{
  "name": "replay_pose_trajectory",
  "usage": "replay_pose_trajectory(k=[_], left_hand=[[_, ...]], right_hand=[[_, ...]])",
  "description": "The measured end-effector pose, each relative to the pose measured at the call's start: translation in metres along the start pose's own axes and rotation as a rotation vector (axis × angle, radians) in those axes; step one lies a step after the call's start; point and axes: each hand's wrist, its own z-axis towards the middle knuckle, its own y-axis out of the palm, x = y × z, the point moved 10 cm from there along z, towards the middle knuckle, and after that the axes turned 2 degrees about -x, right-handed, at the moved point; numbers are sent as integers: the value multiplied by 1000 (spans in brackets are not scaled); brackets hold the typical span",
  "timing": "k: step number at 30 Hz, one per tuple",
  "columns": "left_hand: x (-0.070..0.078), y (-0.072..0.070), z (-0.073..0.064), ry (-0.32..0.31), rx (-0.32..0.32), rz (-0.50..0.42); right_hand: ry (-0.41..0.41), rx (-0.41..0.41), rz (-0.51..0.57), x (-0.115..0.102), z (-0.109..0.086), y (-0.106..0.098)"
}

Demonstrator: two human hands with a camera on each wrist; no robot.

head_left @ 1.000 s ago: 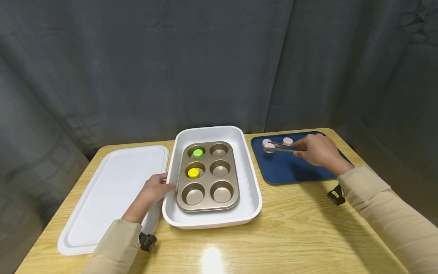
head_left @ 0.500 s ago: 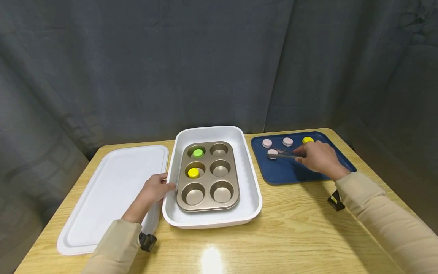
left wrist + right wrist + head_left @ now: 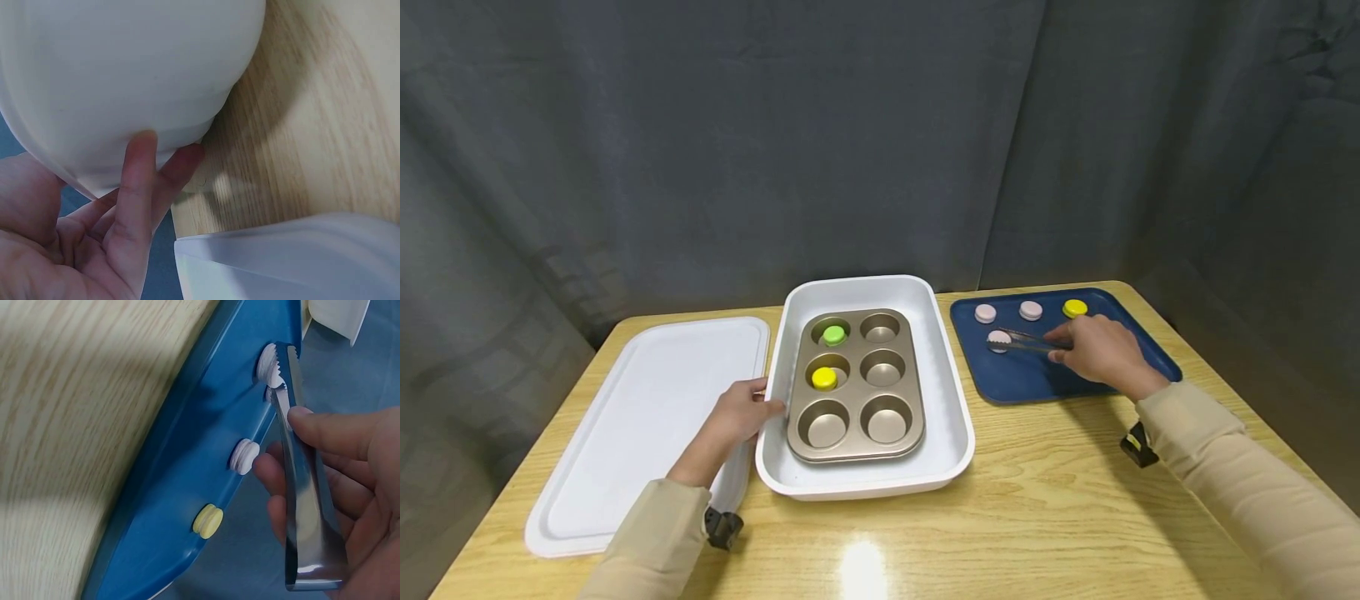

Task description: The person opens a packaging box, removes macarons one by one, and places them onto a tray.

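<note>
My left hand (image 3: 741,412) holds the left rim of a deep white tub (image 3: 951,400); in the left wrist view its fingers (image 3: 139,178) press the tub's outer wall. The tub contains a bronze muffin pan (image 3: 856,385) with a green macaron (image 3: 833,336) and a yellow macaron (image 3: 823,379) in left-hand cups. Over the blue tray (image 3: 1018,382), my right hand (image 3: 1101,350) grips metal tongs (image 3: 306,512). The serrated tips are at a pink macaron (image 3: 267,365), one on either side; whether they squeeze it I cannot tell.
Two more pink macarons, one at the tray's back left (image 3: 985,313) and one beside it (image 3: 1031,310), lie near a second yellow macaron (image 3: 1075,307). A flat white tray (image 3: 655,417) lies left of the tub. Dark curtains (image 3: 775,150) hang behind the wooden table (image 3: 1037,508).
My right hand and the tongs have come nearer, with the pink macaron shifting forward, away from the back-left one. The tongs' arms look slightly wider apart than half a second ago. The left hand stays still.
</note>
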Motion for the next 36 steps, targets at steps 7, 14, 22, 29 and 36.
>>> replay_pose_trajectory(k=[7, 14, 22, 29, 36], left_hand=[[0, 0, 0, 0, -7, 5], [0, 0, 0, -1, -8, 11], [-1, 0, 1, -2, -15, 9], [-2, 0, 1, -5, -13, 7], [-1, 0, 1, -4, -10, 3]], right_hand=[[-15, 2, 24, 2, -4, -5], [-76, 34, 80, -6, -9, -21], [-157, 80, 87, -31, -12, -39], [-199, 98, 106, -64, -15, -51], [-248, 101, 141, -101, -14, -57]])
